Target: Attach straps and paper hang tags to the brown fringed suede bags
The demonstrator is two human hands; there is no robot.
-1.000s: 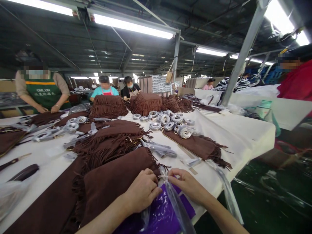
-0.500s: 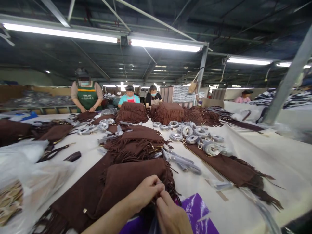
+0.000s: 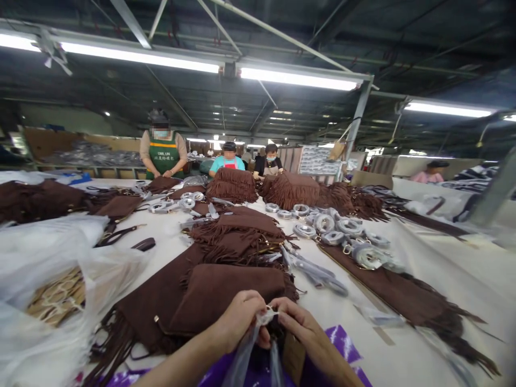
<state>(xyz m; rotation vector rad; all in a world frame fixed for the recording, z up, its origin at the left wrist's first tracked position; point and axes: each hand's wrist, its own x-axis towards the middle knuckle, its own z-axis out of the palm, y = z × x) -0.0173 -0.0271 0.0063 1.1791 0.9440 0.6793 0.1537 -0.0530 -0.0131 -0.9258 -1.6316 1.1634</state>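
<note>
Close to me, my left hand point(image 3: 241, 321) and my right hand point(image 3: 296, 318) pinch at a plastic-wrapped strap point(image 3: 245, 355), whose two lengths hang down below the fingers. A small metal piece shows between the fingertips, too small to make out clearly. Beneath the right hand hangs a brown card tag point(image 3: 293, 356), partly covered. Just beyond the hands lies a dark brown fringed bag point(image 3: 237, 287) of suede-like material. Another brown piece point(image 3: 165, 306) with a gold fitting extends to its left. Shiny purple material point(image 3: 342, 344) lies under my forearms.
Wrapped strap coils point(image 3: 324, 223) and a flat brown bag point(image 3: 387, 282) lie to the right. Fringed bags point(image 3: 292, 188) are piled farther back. A clear plastic bag point(image 3: 116, 274) with brown tags point(image 3: 58, 298) is at left. Co-workers point(image 3: 163, 153) are across the table point(image 3: 423, 360).
My hands have drawn slightly apart, and the wrapped strap between them has come into view. The camera has turned left, so the scene sits farther right.
</note>
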